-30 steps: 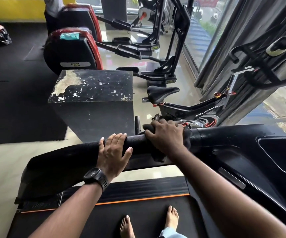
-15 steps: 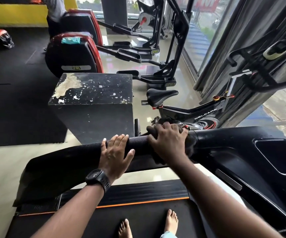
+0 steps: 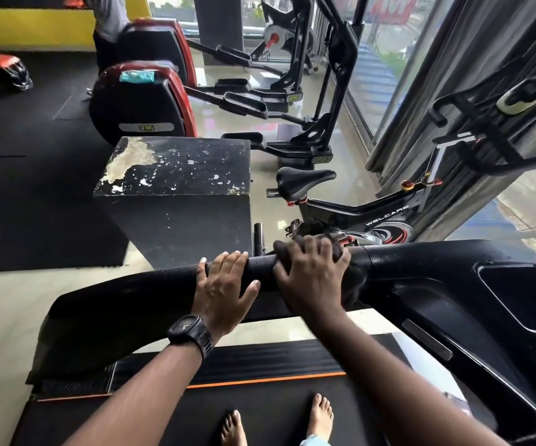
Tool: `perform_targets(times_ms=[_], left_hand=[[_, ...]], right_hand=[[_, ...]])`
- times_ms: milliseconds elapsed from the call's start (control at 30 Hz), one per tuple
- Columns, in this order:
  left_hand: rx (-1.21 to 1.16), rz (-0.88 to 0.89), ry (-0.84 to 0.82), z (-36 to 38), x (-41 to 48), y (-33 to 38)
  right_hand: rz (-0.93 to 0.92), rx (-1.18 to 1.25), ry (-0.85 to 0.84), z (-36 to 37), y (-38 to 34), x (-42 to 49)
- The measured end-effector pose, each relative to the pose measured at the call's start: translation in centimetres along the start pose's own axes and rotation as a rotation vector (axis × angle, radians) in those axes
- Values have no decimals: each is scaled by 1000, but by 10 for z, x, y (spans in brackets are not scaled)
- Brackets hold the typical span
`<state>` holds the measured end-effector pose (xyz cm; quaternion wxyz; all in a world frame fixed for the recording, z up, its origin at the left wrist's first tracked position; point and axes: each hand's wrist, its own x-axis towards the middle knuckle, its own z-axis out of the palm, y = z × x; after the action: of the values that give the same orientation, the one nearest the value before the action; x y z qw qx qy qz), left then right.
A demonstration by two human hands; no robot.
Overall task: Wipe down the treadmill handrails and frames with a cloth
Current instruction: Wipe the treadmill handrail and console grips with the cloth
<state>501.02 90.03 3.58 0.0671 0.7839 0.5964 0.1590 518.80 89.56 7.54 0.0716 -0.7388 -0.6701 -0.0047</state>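
I stand barefoot on the treadmill belt (image 3: 170, 416). Its black padded handrail (image 3: 131, 297) runs across in front of me and joins the console frame (image 3: 437, 278) on the right. My left hand (image 3: 224, 291), with a black watch on the wrist, rests on the rail with its fingers laid over the top and its thumb spread. Just to its right, my right hand (image 3: 311, 275) grips a dark cloth (image 3: 355, 284) wrapped around the rail near the console joint. Most of the cloth is hidden under that hand.
A worn black box (image 3: 179, 175) stands just beyond the rail. A Welcare spin bike (image 3: 372, 217) is to its right beside the window curtains. Red and black elliptical trainers (image 3: 144, 104) line the floor farther back, where a person (image 3: 109, 20) stands.
My right hand with the cloth has shifted slightly left along the rail, closer to my left hand. My left hand has stayed in place.
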Motion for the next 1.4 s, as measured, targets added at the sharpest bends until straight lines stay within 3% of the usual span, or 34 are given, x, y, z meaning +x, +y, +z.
perform_targets(times_ms=[67, 167, 267, 367, 467, 600, 700, 800, 867, 933, 1033, 1133, 1267, 1333, 1400], left_hand=[[0, -3, 5, 1, 1, 2], [-1, 5, 8, 1, 1, 3], [6, 6, 4, 0, 1, 5], [3, 1, 3, 1, 2, 8], [4, -4, 17, 2, 3, 10], [5, 4, 27, 3, 4, 11], [13, 18, 7, 3, 4, 11], [8, 18, 0, 2, 6, 15], [9, 17, 9, 2, 6, 16], [16, 19, 15, 3, 6, 16], [14, 25, 9, 4, 7, 17], [17, 31, 1, 4, 7, 20], [11, 22, 9, 3, 8, 25], [16, 24, 14, 4, 8, 26], [5, 29, 15, 4, 8, 25]], right_hand=[[-123, 21, 49, 8, -8, -14], [-256, 22, -62, -4, -4, 18], [-143, 57, -250, -21, 13, 54], [38, 21, -149, -17, 21, 35], [-39, 10, 26, 0, 2, -7], [-241, 18, -69, -6, 5, 17], [-136, 68, -213, -21, 23, 46], [55, 28, -87, -15, 29, 22], [8, 31, 49, -2, 19, -9], [-99, 43, 79, 6, 12, -21], [-245, 34, -49, -6, 14, 17], [-143, 52, -216, -22, 32, 53], [58, 25, -10, -9, 35, 11], [-29, 49, 81, 5, 19, -16], [-160, 51, 69, 8, 13, -15]])
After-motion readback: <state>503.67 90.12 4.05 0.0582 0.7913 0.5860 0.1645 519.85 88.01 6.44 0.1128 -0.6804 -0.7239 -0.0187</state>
